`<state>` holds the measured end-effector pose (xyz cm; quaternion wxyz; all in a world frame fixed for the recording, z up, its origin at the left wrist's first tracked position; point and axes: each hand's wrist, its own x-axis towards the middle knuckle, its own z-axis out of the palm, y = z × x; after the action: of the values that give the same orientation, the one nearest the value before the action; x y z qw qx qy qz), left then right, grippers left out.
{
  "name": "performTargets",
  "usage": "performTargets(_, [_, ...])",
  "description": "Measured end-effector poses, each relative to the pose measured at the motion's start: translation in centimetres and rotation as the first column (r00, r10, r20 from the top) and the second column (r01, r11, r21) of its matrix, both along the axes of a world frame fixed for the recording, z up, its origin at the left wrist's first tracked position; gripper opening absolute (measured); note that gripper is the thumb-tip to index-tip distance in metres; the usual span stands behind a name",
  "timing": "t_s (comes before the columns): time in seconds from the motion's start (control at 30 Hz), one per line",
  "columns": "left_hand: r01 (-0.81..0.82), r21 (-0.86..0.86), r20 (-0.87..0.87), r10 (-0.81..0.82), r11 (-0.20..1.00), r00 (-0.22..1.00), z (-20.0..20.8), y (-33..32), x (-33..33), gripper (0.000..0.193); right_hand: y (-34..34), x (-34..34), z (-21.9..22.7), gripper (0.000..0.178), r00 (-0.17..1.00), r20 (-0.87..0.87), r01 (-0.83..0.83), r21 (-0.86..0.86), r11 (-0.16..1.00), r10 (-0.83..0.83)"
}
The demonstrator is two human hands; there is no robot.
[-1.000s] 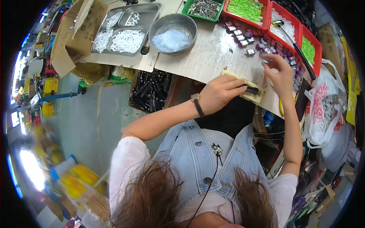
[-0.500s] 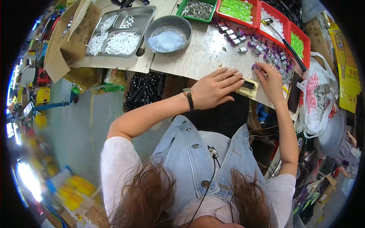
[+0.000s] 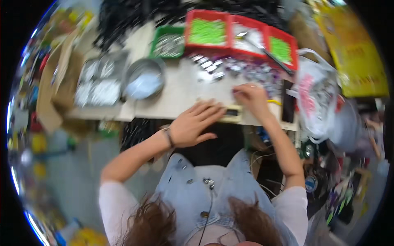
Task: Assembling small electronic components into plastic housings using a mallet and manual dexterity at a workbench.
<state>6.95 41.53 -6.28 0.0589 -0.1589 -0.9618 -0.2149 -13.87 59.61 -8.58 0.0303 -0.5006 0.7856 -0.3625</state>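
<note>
My left hand (image 3: 193, 124) lies flat at the table's near edge, fingers spread. Its fingertips rest on the left end of a small yellowish block (image 3: 233, 115) with a dark piece on top. My right hand (image 3: 251, 97) hovers just above and right of the block. Its fingers are curled together and point left. The blur hides whether a part sits between them. A heap of small silver and purple parts (image 3: 234, 67) lies on the pale tabletop (image 3: 180, 96) just beyond the right hand.
At the back stand a green bin (image 3: 168, 41) of metal bits and red bins (image 3: 207, 30) of green and white pieces. A round metal bowl (image 3: 143, 80) and metal trays (image 3: 96, 80) sit left. A black bar (image 3: 286, 100) and a white plastic bag (image 3: 316, 94) are right.
My left hand has gone from gripping the block to lying flat with fingers stretched over it. My right hand came back from the parts heap toward the block. The view has shifted and blurred.
</note>
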Motion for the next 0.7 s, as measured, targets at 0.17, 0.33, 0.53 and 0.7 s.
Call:
performTargets(0.17, [-0.566,0.141,-0.200,0.583,0.812,0.787,4.3,-10.6,-6.3,0.015,-1.6,-0.8,-0.8,0.020,0.991,-0.118,-0.060,-0.034,0.998,0.055])
performTargets(0.33, [-0.506,-0.340,-0.045,0.524,0.793,0.851,3.9,-20.9,-12.7,0.010,-1.2,-0.8,-0.4,0.019,0.989,-0.142,-0.027,0.005,1.000,0.027])
performTargets(0.53, [-0.390,-0.352,0.202,0.475,0.851,0.856,1.8,-21.8,-15.2,0.017,-1.2,2.9,3.4,0.021,0.997,0.079,0.026,-0.139,0.990,-0.015])
performTargets(0.7, [-0.308,-0.426,0.319,0.460,0.850,0.828,3.3,-21.3,-17.4,0.017,-0.3,4.8,3.3,0.021,1.000,0.010,-0.017,-0.142,0.990,0.019])
